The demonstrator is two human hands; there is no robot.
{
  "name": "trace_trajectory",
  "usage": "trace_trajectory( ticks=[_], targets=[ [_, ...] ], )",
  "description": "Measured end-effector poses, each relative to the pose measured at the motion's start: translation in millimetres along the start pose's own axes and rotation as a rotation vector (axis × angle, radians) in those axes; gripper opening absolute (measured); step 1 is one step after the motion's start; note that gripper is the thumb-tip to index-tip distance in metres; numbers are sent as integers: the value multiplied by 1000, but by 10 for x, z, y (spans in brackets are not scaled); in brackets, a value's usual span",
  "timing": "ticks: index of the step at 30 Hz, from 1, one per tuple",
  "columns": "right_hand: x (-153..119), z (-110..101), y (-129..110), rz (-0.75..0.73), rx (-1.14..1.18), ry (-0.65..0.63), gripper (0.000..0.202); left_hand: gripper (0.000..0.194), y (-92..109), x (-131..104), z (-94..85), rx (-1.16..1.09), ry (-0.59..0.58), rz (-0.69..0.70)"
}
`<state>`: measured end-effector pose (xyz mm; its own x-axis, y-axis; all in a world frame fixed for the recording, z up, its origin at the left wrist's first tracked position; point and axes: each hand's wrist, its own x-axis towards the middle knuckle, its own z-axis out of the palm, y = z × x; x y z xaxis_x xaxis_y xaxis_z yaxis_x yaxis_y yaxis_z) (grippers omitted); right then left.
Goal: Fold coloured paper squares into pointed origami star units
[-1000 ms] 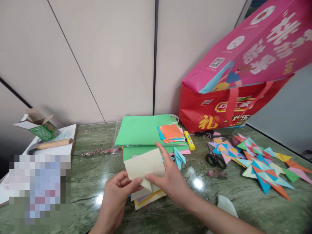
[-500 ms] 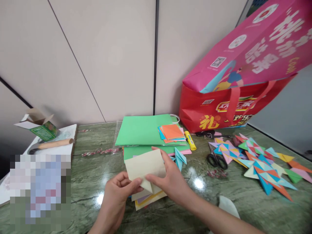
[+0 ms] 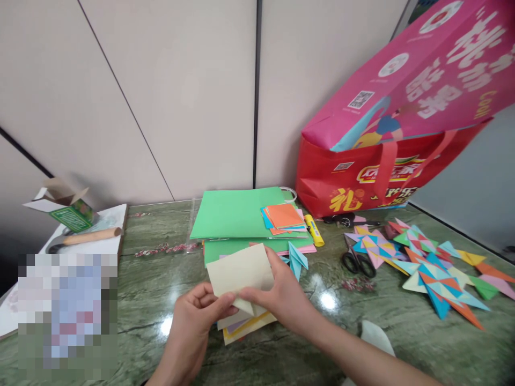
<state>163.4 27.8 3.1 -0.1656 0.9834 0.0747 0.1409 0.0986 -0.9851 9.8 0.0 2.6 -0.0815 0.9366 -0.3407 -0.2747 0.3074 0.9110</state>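
Note:
A cream sheet of paper (image 3: 241,271) with a folded lower edge is held between my hands over the table. My left hand (image 3: 199,313) pinches its lower left edge between thumb and fingers. My right hand (image 3: 281,292) grips the right side, its thumb at the fold near the left thumb and its fingers mostly behind the sheet. Under the hands lie yellow and purple papers (image 3: 245,328). Behind them are green sheets (image 3: 237,214), with a stack of small orange squares (image 3: 285,216) on top. A light blue folded piece (image 3: 298,260) sits just right of the paper.
A yellow glue stick (image 3: 314,230) and black scissors (image 3: 359,264) lie to the right. Colourful folded paper stars (image 3: 438,279) spread further right, before a red bag (image 3: 341,182) and a pink bag (image 3: 386,102). At left are a green box (image 3: 74,214) and a wooden-handled tool (image 3: 92,237).
Both hands keep their hold on the cream paper and have barely moved. The folded flap under my thumbs has shifted slightly.

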Motion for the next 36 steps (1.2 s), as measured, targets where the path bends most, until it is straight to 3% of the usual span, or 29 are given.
trace_trajectory(
  ticks=[8,36],
  targets=[
    [32,-54,-7,16,-96,26,63,26,40,14,0,10,-46,-19],
    [65,-83,-9,21,-119,13,70,35,39,-7,13,-6,-87,-35]
  ],
)
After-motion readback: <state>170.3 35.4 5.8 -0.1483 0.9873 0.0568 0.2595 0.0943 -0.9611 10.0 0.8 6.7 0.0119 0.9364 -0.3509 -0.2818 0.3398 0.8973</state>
